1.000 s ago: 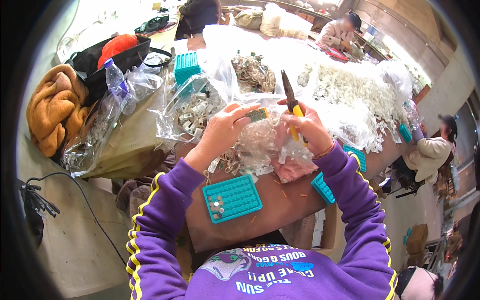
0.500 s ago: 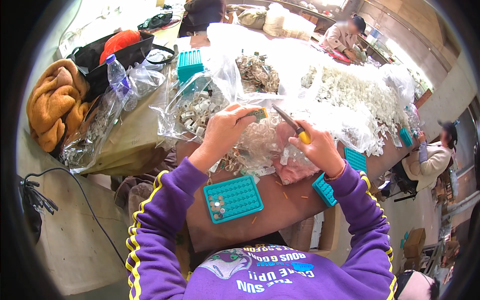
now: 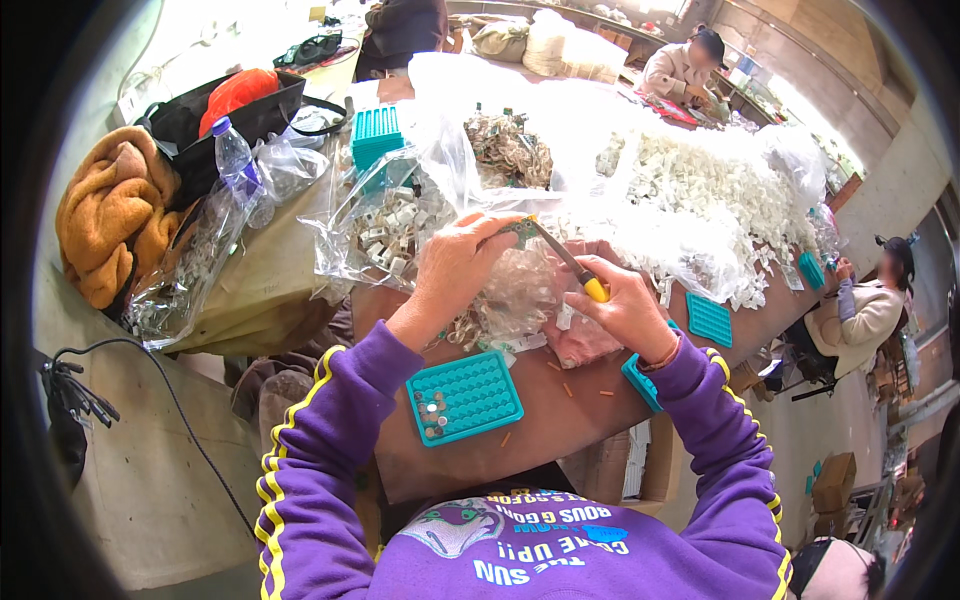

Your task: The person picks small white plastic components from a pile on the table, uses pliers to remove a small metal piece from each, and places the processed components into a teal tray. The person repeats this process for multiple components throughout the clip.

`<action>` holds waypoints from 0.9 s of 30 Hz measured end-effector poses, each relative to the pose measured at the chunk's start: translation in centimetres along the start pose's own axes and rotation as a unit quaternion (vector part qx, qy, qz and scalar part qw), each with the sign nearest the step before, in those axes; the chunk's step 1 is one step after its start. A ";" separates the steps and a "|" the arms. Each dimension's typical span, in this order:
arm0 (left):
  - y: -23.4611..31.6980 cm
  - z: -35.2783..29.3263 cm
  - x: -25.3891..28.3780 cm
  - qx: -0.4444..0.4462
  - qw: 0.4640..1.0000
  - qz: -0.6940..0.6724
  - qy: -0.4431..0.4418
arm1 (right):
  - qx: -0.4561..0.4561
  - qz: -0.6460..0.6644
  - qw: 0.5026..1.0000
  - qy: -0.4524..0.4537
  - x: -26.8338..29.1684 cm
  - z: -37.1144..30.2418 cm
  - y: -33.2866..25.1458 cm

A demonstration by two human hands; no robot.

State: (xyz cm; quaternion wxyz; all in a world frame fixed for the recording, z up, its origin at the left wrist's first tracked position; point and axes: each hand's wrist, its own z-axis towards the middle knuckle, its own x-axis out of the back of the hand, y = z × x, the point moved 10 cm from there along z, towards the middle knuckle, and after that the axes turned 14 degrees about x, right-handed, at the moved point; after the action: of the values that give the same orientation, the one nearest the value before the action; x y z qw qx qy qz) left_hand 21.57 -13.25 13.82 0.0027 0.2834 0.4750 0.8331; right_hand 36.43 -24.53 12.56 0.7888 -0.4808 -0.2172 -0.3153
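Observation:
My left hand (image 3: pixel 455 265) pinches a small green circuit board (image 3: pixel 521 231) with a yellowish edge, above a heap of clear plastic pieces (image 3: pixel 515 290). In my right hand (image 3: pixel 628 312) is a yellow-handled tool (image 3: pixel 596 289) with a long, narrow dark metal blade; its exact kind does not show. The blade slants up to the left, and its tip meets or nearly meets the board's edge. Below my hands lies a teal pocketed tray (image 3: pixel 465 395), with several small round pieces (image 3: pixel 433 408) in its left part.
White blocky parts (image 3: pixel 395 225) fill a clear bag on the left. A large heap of whitish pieces (image 3: pixel 700 210) spreads to the right. Teal trays (image 3: pixel 376 135) are stacked behind; another tray (image 3: pixel 709 319) lies right. Two other people (image 3: pixel 682 72) (image 3: pixel 868 310) sit farther off.
The tool's tip has moved left and down onto or close to the circuit board. My right hand has shifted slightly left and down, and the board has turned a little.

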 end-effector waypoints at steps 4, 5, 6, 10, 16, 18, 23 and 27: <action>-0.2 0.2 -0.5 0.008 0.998 -0.053 -0.017 | -0.121 0.215 0.969 -0.004 -2.1 -1.2 2.1; -0.2 0.2 -0.5 0.006 0.998 -0.057 -0.014 | -0.119 0.221 0.968 -0.003 -2.1 -1.1 1.9; -0.3 0.2 -0.4 0.004 0.998 -0.064 -0.009 | -0.118 0.229 0.966 -0.002 -2.0 -1.0 1.7; -1.0 0.6 0.3 0.007 0.999 -0.035 0.009 | -0.019 0.075 0.997 -0.031 0.5 -0.1 -2.1; -0.8 1.0 0.6 -0.034 0.999 0.011 -0.004 | 0.223 -0.182 0.943 -0.165 2.2 -0.9 -9.1; -0.5 0.9 0.1 -0.039 0.999 0.035 -0.008 | 0.124 -0.251 0.953 -0.119 4.1 0.5 -6.6; 0.3 0.2 0.4 -0.059 0.997 0.041 0.016 | 0.106 -0.341 0.926 -0.121 4.9 3.0 -4.1; 0.5 0.0 0.1 -0.079 0.995 0.057 0.012 | 0.121 -0.338 0.920 -0.156 4.1 3.3 -4.2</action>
State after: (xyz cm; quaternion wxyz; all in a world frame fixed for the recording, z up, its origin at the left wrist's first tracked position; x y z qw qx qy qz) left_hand 21.57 -13.53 14.29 -0.0279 0.2990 0.3911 0.8700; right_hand 36.20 -24.22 19.27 0.6436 -0.3225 -0.5240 -0.4552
